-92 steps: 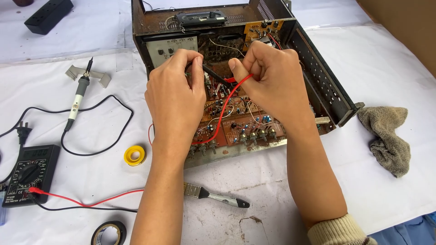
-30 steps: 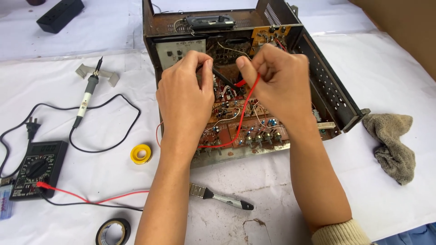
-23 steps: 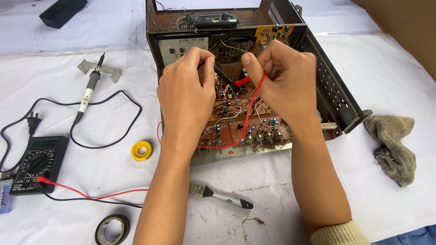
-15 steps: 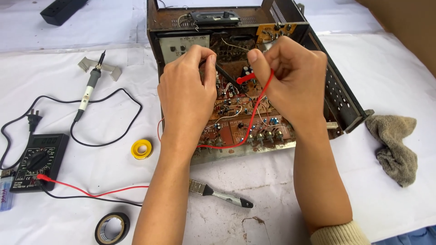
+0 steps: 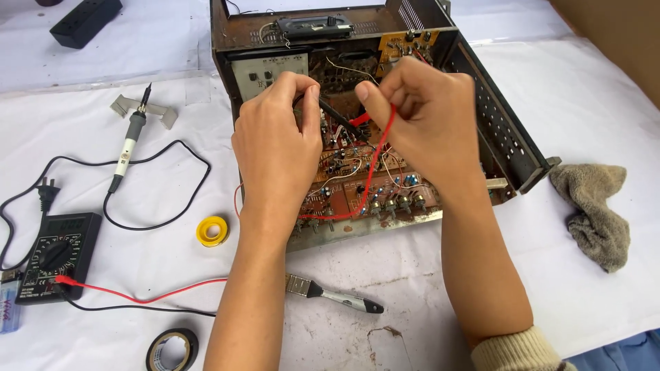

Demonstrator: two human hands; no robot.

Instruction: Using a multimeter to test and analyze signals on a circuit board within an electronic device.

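Two probes at work at centre frame, inside the open chassis (image 5: 510, 141). Left hand (image 5: 275, 144) clenched around the black probe (image 5: 335, 114), thumb and forefinger pinching it, tip angled down to the right. Right hand (image 5: 426, 117) pinching the red probe (image 5: 358, 123) close beside it, with the red lead (image 5: 375, 168) looping down across the board (image 5: 344, 189). Tips nearly meeting over the upper part of the board; exact contact points hidden by the fingers. Looks like mid-measurement, both tips being set on the circuit. Calls next for steady hands, tips kept off neighbouring joints, and a glance at the meter (image 5: 55, 255) at lower left. Lying idle around: soldering iron (image 5: 128, 146) at upper left, yellow roll (image 5: 212, 231), brush (image 5: 335, 296), rag (image 5: 595, 209) at right.
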